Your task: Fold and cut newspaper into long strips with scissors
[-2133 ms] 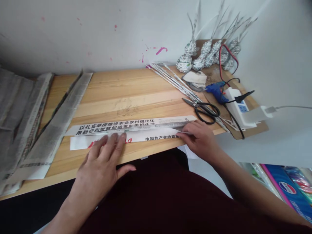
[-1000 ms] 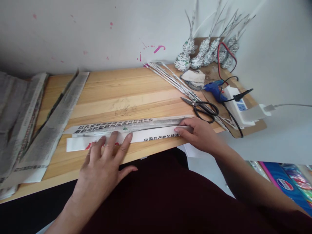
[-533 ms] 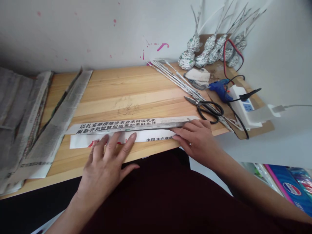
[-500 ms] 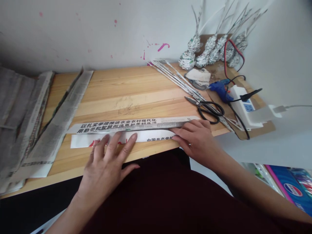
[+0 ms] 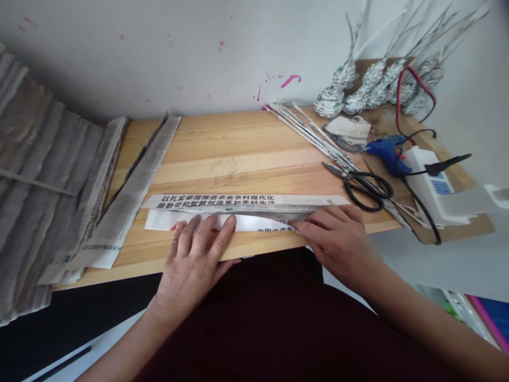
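A printed newspaper strip (image 5: 246, 201) lies lengthwise near the front edge of the wooden table, with a lengthwise fold. Its lower white layer (image 5: 159, 220) carries red and black print. My left hand (image 5: 196, 249) rests on this lower layer, fingers stretched out and apart, thumb at the table edge. Toward the right end, my right hand (image 5: 338, 233) has its fingers and thumb closed on the strip's lower edge, which curls up a little there. The fingertips of my right hand partly hide the paper.
Black-handled scissors (image 5: 358, 183) lie right of the strip, over thin rolled paper sticks (image 5: 306, 132). Beyond are a white cloth (image 5: 348, 131), a blue glue gun (image 5: 387, 154), a power strip (image 5: 429, 180) and woven paper gourd shapes (image 5: 332, 98). Newspaper stacks (image 5: 43, 159) and cut strips (image 5: 131, 196) fill the left.
The view has swung left, so everything sits further right in it. Near my right hand, the strip's lower edge now curls up more, showing print on its turned side. Both hands stay on the strip.
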{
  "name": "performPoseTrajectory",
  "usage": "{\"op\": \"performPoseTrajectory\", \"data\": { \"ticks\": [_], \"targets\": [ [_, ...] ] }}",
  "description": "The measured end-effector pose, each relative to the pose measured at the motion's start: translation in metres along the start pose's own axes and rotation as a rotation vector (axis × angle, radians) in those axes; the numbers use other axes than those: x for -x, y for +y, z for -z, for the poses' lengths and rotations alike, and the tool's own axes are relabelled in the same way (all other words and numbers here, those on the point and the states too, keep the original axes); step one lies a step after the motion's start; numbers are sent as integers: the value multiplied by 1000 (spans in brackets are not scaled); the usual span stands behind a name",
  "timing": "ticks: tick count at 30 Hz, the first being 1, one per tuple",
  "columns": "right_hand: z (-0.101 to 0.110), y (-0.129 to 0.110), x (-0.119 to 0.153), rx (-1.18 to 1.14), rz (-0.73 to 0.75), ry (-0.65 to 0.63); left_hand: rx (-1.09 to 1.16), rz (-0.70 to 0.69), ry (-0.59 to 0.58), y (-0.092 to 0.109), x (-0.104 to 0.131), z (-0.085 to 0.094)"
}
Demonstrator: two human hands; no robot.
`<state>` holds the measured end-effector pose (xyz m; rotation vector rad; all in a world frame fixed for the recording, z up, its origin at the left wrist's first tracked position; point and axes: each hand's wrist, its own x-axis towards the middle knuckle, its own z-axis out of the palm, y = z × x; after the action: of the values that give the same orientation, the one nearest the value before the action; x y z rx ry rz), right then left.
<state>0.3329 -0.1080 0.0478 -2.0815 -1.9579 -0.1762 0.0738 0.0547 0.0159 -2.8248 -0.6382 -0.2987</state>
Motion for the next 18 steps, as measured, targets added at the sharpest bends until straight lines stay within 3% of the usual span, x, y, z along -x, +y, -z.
{"op": "performPoseTrajectory", "data": {
  "ticks": [7,12,18],
  "targets": [
    [5,-7,-13,36,-72,-53,19,21,-63,1,0,1],
    [-7,-9,-22,101,-146,-22,27,23,-82,1,-1,2],
    [-16,-4,-19,161,-132,2,26,31,-84,2,-3,1]
  ]
}}
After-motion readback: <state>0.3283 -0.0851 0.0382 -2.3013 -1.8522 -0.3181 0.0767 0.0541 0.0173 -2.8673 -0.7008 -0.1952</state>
